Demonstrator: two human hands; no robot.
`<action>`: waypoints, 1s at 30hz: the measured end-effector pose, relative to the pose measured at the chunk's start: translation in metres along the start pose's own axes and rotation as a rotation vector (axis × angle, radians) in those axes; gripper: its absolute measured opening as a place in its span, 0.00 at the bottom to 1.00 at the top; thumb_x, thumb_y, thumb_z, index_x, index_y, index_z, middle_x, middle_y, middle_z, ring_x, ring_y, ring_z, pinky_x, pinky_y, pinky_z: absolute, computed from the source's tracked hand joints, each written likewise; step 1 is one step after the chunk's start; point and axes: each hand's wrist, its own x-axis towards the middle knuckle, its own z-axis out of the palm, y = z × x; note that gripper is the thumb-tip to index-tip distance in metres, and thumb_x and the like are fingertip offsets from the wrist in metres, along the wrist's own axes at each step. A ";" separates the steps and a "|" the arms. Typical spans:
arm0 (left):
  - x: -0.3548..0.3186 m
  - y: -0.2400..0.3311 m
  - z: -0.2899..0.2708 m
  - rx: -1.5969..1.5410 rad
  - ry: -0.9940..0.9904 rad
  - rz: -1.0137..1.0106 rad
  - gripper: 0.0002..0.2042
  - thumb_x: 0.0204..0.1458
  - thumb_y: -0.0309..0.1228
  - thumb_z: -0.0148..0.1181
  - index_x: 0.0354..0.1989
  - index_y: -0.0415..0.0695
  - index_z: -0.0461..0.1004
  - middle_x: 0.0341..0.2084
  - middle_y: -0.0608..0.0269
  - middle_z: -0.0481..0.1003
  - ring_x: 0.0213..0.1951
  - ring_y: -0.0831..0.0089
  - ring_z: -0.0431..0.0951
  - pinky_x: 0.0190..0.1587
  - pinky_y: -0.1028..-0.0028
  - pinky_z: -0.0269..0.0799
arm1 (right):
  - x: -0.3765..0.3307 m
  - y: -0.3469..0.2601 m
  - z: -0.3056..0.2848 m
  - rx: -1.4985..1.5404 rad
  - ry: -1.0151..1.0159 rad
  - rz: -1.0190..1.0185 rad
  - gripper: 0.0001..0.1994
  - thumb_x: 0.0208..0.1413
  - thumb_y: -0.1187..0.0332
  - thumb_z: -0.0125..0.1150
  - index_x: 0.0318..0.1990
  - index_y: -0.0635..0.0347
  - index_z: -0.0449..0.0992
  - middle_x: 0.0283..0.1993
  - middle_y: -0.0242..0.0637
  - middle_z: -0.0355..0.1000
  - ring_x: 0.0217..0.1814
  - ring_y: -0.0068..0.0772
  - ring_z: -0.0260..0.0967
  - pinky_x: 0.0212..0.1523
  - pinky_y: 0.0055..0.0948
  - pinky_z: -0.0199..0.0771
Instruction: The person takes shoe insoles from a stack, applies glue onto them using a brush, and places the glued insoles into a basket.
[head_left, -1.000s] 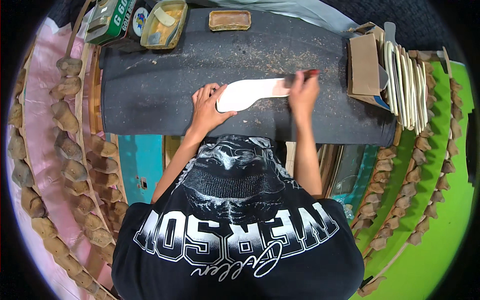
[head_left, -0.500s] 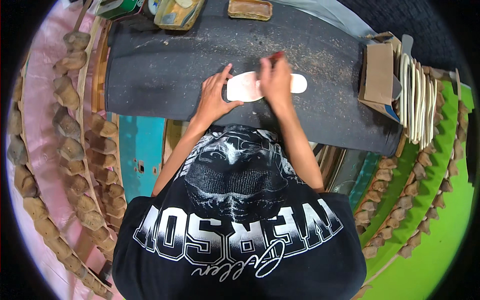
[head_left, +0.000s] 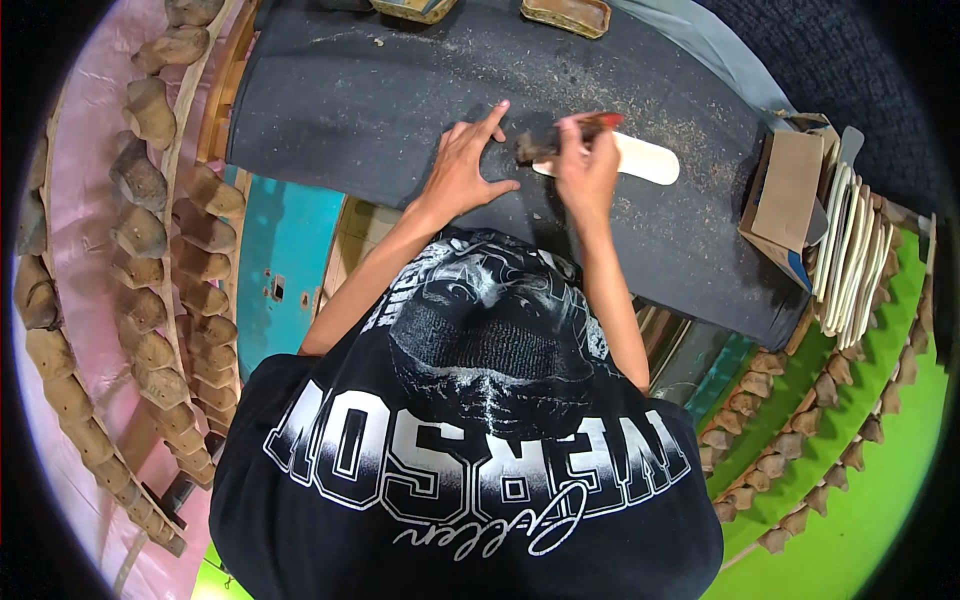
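A white, sole-shaped insole (head_left: 648, 160) lies on the dark cloth of the table, its left end partly covered by my right hand (head_left: 586, 175). That hand is closed around a red-handled brush (head_left: 602, 121), whose dark brown end is smeared by motion at the insole's left end. My left hand (head_left: 464, 165) rests on the cloth to the left, fingers spread and thumb out, holding nothing. A gap separates it from the insole.
Light shavings are scattered over the dark cloth (head_left: 350, 110). Two shallow trays, one of them brown (head_left: 567, 14), stand along the far edge. At right is a cardboard box (head_left: 782, 190) beside a stack of white insoles (head_left: 850, 255). Racks of wooden shoe lasts (head_left: 140, 180) flank both sides.
The insole has shifted to the right of my left hand, which no longer touches it. My right hand has moved right and slightly nearer, with the brush's dark end now pointing left. The view has shifted.
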 end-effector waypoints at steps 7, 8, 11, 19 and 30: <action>0.019 0.016 0.008 0.203 -0.011 0.086 0.52 0.38 0.45 0.83 0.76 0.50 0.64 0.61 0.57 0.71 0.63 0.56 0.69 0.72 0.51 0.55 | 0.012 0.001 -0.034 -0.188 0.141 -0.072 0.08 0.67 0.71 0.64 0.45 0.69 0.75 0.41 0.49 0.78 0.39 0.41 0.80 0.43 0.39 0.79; 0.027 0.018 0.012 0.208 -0.001 0.159 0.51 0.36 0.47 0.83 0.73 0.48 0.67 0.61 0.57 0.71 0.64 0.56 0.68 0.74 0.49 0.52 | 0.012 0.013 -0.029 -0.200 0.109 -0.168 0.08 0.65 0.72 0.65 0.44 0.68 0.75 0.40 0.50 0.77 0.41 0.47 0.79 0.43 0.41 0.78; 0.047 0.015 0.026 0.194 0.016 0.229 0.44 0.35 0.48 0.83 0.65 0.47 0.75 0.60 0.59 0.72 0.67 0.56 0.67 0.78 0.46 0.46 | 0.012 0.010 -0.018 -0.322 0.052 -0.316 0.09 0.61 0.73 0.68 0.46 0.64 0.77 0.42 0.47 0.77 0.44 0.53 0.77 0.45 0.45 0.76; 0.049 0.004 0.030 0.167 0.002 0.243 0.33 0.36 0.37 0.79 0.58 0.54 0.82 0.56 0.67 0.74 0.65 0.58 0.68 0.78 0.47 0.48 | -0.018 0.001 -0.012 -0.486 -0.257 -0.444 0.12 0.52 0.80 0.63 0.45 0.64 0.78 0.50 0.48 0.74 0.50 0.55 0.73 0.50 0.47 0.77; 0.050 0.002 0.029 0.188 -0.044 0.251 0.38 0.35 0.47 0.83 0.60 0.50 0.80 0.63 0.64 0.73 0.71 0.60 0.65 0.79 0.46 0.44 | -0.018 0.011 -0.050 -0.039 -0.256 -0.132 0.08 0.60 0.77 0.63 0.45 0.63 0.78 0.42 0.41 0.79 0.45 0.43 0.78 0.48 0.38 0.77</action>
